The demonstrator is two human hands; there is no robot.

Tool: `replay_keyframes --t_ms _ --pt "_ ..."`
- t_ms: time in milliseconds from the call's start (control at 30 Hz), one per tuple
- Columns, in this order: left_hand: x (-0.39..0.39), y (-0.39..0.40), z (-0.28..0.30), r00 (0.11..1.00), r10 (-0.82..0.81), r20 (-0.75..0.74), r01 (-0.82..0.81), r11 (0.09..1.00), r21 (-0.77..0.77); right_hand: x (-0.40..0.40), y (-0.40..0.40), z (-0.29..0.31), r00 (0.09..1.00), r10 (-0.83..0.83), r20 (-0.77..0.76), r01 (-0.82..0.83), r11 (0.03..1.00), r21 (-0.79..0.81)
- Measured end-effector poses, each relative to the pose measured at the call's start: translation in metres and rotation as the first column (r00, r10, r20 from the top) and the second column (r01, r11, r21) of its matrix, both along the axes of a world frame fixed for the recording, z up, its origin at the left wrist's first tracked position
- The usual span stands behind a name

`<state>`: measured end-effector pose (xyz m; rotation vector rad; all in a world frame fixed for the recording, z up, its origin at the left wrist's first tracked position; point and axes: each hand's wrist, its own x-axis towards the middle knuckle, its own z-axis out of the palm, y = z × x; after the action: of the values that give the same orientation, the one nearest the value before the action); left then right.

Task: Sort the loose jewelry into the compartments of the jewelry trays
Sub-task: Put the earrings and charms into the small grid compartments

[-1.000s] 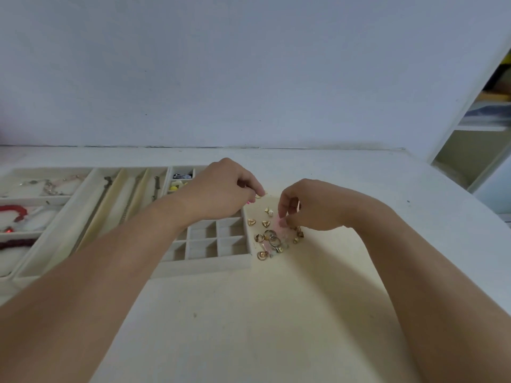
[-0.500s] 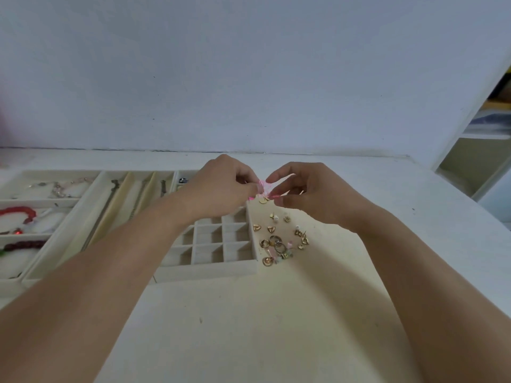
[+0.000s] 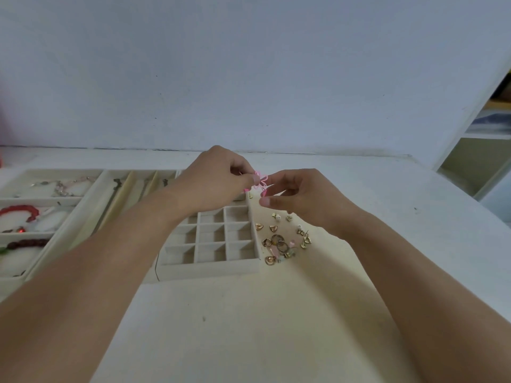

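left hand [image 3: 213, 179]: we see it raised over the grid tray [image 3: 210, 244], fingertips pinching pink flower earring [image 3: 261, 180]
right hand [image 3: 301, 196]: fingers curled, pinching same earring
earring: pink open-petal outline

The flower-shaped earring [image 3: 261, 180] is bright pink; the loose jewelry [image 3: 282, 239] is mostly gold, with bits of pale pink and white. The gridded tray [image 3: 210, 268] is cream, like the table [image 3: 249, 327]. One bracelet [image 3: 20, 210] is red, another bracelet [image 3: 27, 243] dark maroon
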<state>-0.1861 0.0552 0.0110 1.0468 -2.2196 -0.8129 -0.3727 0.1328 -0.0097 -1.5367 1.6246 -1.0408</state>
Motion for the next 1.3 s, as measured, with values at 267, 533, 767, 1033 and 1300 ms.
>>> replay_keyframes --t_ms 267,533,767,1033,1300 --pt "0.001 0.002 0.002 1.000 -0.001 0.005 0.001 1.000 -0.001 0.003 0.000 -0.005 0.991 0.013 0.135 -0.011 1.000 -0.016" --pt "0.006 0.000 0.005 0.999 0.009 0.030 -0.009 1.000 0.002 0.001 -0.003 -0.006 0.962 0.000 0.274 0.003 1.000 -0.011" --pt "0.013 -0.002 0.010 1.000 -0.023 0.020 0.022 0.998 0.053 0.007 -0.006 -0.005 0.943 -0.040 0.329 0.059 0.997 -0.049" --pt "0.030 -0.018 0.010 0.998 0.064 -0.013 -0.064 0.997 0.050 0.020 -0.029 0.012 0.994 -0.110 0.005 0.110 0.994 -0.002" --pt "0.045 -0.035 0.010 0.973 0.193 -0.126 -0.187 0.980 0.061 0.044 -0.066 0.017 0.820 0.037 -0.571 0.061 0.987 0.151"
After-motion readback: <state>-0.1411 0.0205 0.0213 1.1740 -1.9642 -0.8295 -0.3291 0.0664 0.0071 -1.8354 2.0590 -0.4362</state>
